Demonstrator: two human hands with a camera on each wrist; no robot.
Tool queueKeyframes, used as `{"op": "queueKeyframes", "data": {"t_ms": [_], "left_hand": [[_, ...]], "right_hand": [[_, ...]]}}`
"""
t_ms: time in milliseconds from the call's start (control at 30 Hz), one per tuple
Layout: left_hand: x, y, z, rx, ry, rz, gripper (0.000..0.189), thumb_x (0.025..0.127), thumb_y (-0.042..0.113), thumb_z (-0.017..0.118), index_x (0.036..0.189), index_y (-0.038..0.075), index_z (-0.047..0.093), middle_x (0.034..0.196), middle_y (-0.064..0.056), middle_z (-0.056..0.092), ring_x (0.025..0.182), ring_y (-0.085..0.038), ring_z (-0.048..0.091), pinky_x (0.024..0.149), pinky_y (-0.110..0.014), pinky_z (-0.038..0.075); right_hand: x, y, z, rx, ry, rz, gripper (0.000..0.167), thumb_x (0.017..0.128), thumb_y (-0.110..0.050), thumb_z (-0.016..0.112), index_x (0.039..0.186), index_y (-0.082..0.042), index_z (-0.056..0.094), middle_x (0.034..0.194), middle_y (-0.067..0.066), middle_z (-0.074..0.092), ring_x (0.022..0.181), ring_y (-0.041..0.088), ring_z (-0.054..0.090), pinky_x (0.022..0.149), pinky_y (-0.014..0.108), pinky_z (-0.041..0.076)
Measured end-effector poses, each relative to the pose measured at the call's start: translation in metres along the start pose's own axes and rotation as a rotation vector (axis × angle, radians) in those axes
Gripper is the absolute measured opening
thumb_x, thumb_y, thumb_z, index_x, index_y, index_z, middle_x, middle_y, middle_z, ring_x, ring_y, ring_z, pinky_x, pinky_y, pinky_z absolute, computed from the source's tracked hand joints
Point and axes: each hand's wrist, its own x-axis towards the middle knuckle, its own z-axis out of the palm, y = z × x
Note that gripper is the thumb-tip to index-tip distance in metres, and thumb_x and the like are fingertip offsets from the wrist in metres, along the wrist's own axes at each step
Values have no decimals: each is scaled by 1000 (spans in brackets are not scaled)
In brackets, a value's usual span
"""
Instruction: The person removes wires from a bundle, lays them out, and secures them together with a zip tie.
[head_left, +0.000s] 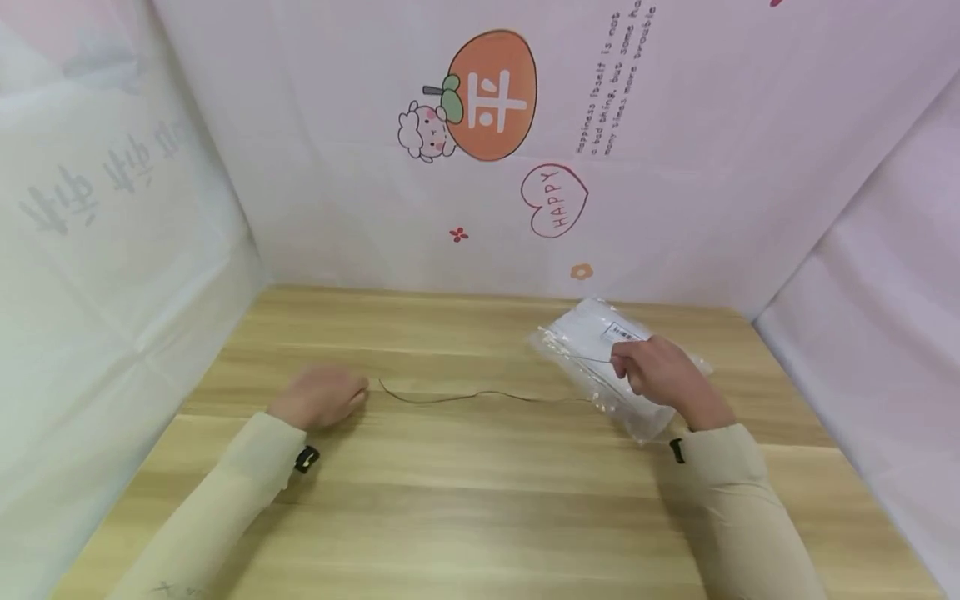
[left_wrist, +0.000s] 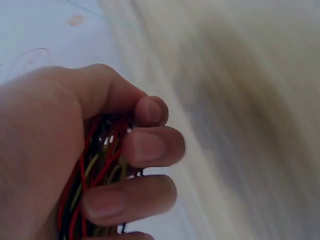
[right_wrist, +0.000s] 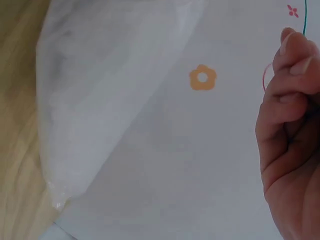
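Wires (left_wrist: 102, 170), red, black and yellow, sit bundled in the left hand (head_left: 318, 396), fingers curled round them, well to the left of the bag (head_left: 585, 323). Over the bag, the right hand (head_left: 654, 375) pinches a thin green strand (right_wrist: 305, 17). Left of the bag, a dark strand (head_left: 491, 392) lies wavy on the tabletop (head_left: 480, 508), one end by the bag's near left edge; whether the two strands join is too fine to tell. Whitish, with a printed label (head_left: 626, 331), the bag lies flat, the wall sheet (head_left: 360, 167) rising behind it
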Motion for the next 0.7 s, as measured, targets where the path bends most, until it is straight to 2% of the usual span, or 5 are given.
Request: {"op": "queueKeyframes", "data": {"t_ms": [200,300,400,533,700], "left_hand": [[7,7,-8,-98,22,32,25,105,21,49,81,19,52,69,1,49,64,-15,46,60,-33,41],[7,8,-7,-136,26,34,27,106,20,50,79,19,49,68,2,44,63,-13,43,60,-30,37],[8,8,-5,-172,46,51,29,108,20,51,79,19,48,68,3,41,62,-11,39,59,-28,33],[12,11,-2,-196,75,119,27,108,19,54,82,18,49,69,5,43,62,-9,39,59,-26,33],[18,18,3,-248,96,158,24,109,20,54,86,18,50,71,7,42,63,-8,38,60,-25,34]], "right_hand": [[9,-4,11,66,-92,-60,33,79,12,49,76,-19,61,66,-13,55,61,5,45,63,28,43],[11,-8,21,91,-102,-86,33,78,13,50,74,-19,61,65,-13,54,60,3,43,62,26,42],[14,-12,26,102,-97,-107,32,85,12,53,73,-17,59,64,-12,51,59,3,41,62,25,41],[18,-14,32,114,-133,-108,26,97,3,62,77,-14,63,66,-10,52,62,4,42,65,26,42],[21,-16,40,135,-193,-100,23,101,-3,65,80,-12,64,69,-10,53,66,5,46,67,26,43]]}}
